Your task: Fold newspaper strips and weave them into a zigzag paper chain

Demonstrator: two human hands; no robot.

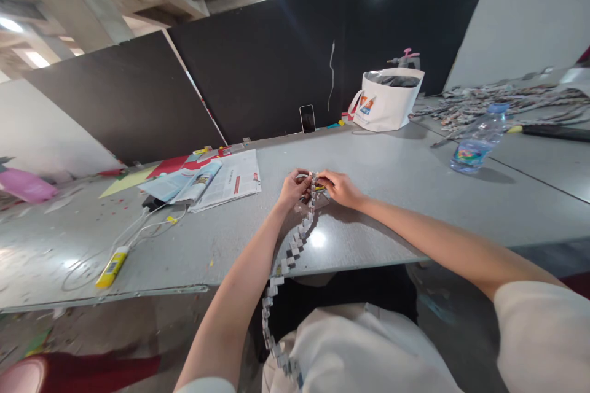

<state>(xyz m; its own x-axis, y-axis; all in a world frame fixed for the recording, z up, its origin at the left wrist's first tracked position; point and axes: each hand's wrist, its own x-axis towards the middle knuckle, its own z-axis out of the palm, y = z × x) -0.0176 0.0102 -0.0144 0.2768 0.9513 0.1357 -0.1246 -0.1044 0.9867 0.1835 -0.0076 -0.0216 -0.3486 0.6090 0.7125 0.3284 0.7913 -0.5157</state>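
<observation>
A long zigzag chain of folded paper (302,230) hangs from my hands over the table's front edge and down onto my lap. My left hand (296,189) pinches its upper end, fingers closed. Close beside it, my right hand (338,187) is also closed, thumb and fingertips at the top of the chain. The chain runs between the two hands. A small yellow item (319,188) lies under the right fingertips, partly hidden. Beneath the hands sits a clear, flat piece (318,203) that I cannot make out well.
Folded newspapers (233,181) lie left on the grey table (387,196), near white cables and a yellow glue stick (112,267). A phone (307,118) leans on the black partition. At right stand a white bag (387,101), a water bottle (479,140) and heaped paper strips (507,101).
</observation>
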